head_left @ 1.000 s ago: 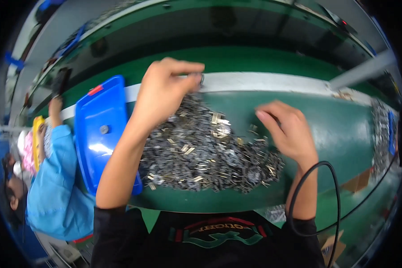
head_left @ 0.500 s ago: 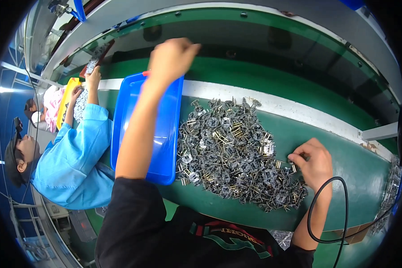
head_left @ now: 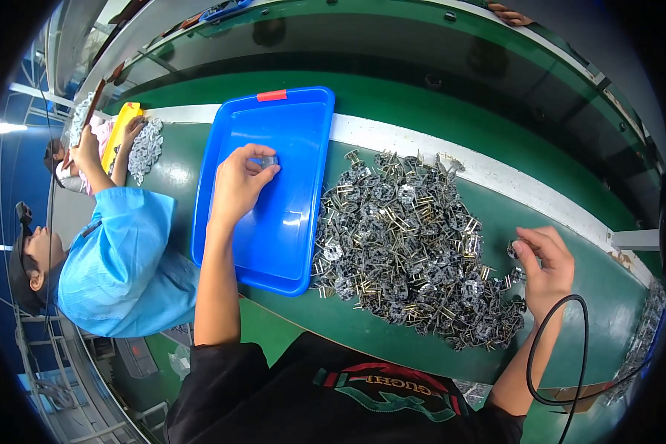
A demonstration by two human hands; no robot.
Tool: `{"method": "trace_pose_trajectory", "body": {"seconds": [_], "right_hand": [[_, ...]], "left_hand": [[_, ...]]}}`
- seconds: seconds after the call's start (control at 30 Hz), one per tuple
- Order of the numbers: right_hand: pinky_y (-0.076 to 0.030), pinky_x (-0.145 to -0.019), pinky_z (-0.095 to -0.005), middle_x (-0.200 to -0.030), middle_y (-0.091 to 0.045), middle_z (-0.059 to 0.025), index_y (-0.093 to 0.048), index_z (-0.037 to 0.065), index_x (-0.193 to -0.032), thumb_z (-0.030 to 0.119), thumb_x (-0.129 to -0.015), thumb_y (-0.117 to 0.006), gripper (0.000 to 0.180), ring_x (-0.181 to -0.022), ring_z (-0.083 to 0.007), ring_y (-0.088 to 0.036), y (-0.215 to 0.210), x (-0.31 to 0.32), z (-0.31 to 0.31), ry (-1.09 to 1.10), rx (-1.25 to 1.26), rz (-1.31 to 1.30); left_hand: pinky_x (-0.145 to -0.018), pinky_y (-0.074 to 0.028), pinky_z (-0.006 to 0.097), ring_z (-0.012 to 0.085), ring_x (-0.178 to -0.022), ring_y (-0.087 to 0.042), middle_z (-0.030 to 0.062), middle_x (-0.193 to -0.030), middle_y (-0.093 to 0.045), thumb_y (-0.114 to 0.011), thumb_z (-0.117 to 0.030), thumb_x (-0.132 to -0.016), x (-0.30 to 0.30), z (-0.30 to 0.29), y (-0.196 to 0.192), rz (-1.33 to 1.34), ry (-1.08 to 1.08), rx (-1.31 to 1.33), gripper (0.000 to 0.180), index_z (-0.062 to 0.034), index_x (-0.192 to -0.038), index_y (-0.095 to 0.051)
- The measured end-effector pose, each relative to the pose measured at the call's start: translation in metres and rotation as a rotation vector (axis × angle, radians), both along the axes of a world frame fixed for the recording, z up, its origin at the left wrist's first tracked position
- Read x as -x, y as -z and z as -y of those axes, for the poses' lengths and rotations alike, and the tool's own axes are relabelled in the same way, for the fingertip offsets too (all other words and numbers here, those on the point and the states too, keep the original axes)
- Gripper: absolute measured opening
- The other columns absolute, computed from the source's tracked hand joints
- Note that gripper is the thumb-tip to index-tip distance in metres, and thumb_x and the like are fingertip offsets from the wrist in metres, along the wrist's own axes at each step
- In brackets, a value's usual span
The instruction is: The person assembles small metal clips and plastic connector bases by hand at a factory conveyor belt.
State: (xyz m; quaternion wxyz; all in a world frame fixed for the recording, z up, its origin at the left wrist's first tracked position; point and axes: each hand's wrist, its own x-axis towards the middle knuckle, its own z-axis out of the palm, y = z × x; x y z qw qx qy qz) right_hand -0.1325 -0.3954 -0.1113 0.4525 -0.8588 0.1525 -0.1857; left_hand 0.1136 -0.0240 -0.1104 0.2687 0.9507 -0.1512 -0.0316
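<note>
Over the blue plastic tray (head_left: 285,237), my left hand (head_left: 237,185) pinches a small, clear, greyish piece (head_left: 268,160) between thumb and fingers. Its exact kind is too small to make out. Beside the tray lies a big heap of small dark metal parts with brass-coloured pins (head_left: 403,244). My right hand (head_left: 549,268), off the heap's right side, has thumb and fingers closed on one small dark metal part (head_left: 512,250). No piece shows lying on the tray's bottom.
A co-worker in a blue smock (head_left: 118,259) sits at the left, holding a brown tray by a pile of pale parts (head_left: 146,150) and a yellow bin (head_left: 128,118). A white ledge (head_left: 422,148) runs behind the heap. A black cable (head_left: 586,348) loops past my right forearm.
My left hand has come back from beyond the tray's far edge to above the tray, with the clear piece. My right hand has lifted away from the heap's edge. The view has shifted.
</note>
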Motion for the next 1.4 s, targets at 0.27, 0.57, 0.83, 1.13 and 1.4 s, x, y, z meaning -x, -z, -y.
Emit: {"method": "trace_pose_trajectory", "body": {"seconds": [0.27,0.57,0.83,1.13,1.4], "right_hand": [[-0.051,-0.061,-0.0273,-0.083,-0.067,-0.0115,-0.071,-0.002,-0.090,-0.008,-0.070,-0.077,0.021,-0.071,-0.0197,-0.064,-0.043,-0.012,-0.053,-0.069,-0.009,0.354],[-0.051,-0.055,-0.0290,-0.084,-0.064,-0.0103,-0.069,-0.001,-0.090,-0.008,-0.060,-0.072,0.031,-0.067,-0.0232,-0.063,-0.052,-0.021,-0.064,-0.131,0.296,0.578],[-0.050,-0.055,-0.0293,-0.084,-0.062,-0.0097,-0.068,-0.003,-0.089,-0.004,-0.061,-0.067,0.028,-0.066,-0.0220,-0.060,-0.044,-0.022,-0.069,-0.125,0.436,0.607],[-0.053,-0.067,-0.0335,-0.085,-0.064,-0.0099,-0.069,0.001,-0.090,-0.004,-0.077,-0.067,0.013,-0.076,-0.0255,-0.064,-0.032,-0.056,-0.062,-0.025,0.192,0.485],[-0.051,-0.075,-0.0387,-0.090,-0.065,-0.0173,-0.070,0.002,-0.094,0.012,-0.084,-0.066,0.015,-0.082,-0.0330,-0.065,0.055,-0.129,0.118,0.253,0.451,0.101]], "left_hand": [[-0.087,-0.058,0.034,0.0335,-0.103,-0.066,0.0285,-0.127,-0.056,-0.060,-0.010,-0.094,0.085,0.084,-0.016,-0.955,0.287,1.702,0.038,0.0018,-0.130,-0.052],[-0.090,-0.058,0.036,0.0265,-0.109,-0.064,0.0244,-0.122,-0.061,-0.064,0.001,-0.089,0.144,0.150,-0.016,-1.090,0.427,1.584,0.038,0.0066,-0.125,-0.055],[-0.093,-0.056,0.036,0.0246,-0.111,-0.063,0.0220,-0.122,-0.061,-0.059,0.003,-0.091,0.150,0.153,-0.012,-1.031,0.424,1.554,0.038,0.0076,-0.128,-0.052],[-0.110,-0.036,0.040,0.0350,-0.135,-0.041,0.0308,-0.148,-0.032,-0.057,-0.005,-0.095,0.147,0.160,-0.039,-0.781,0.441,1.253,0.072,-0.0075,-0.154,-0.015],[-0.100,-0.038,0.043,0.0350,-0.115,-0.051,0.0187,-0.123,-0.057,-0.067,-0.011,-0.084,0.116,0.010,-0.029,0.559,-0.193,-0.034,0.045,-0.0012,-0.128,-0.056]]}}
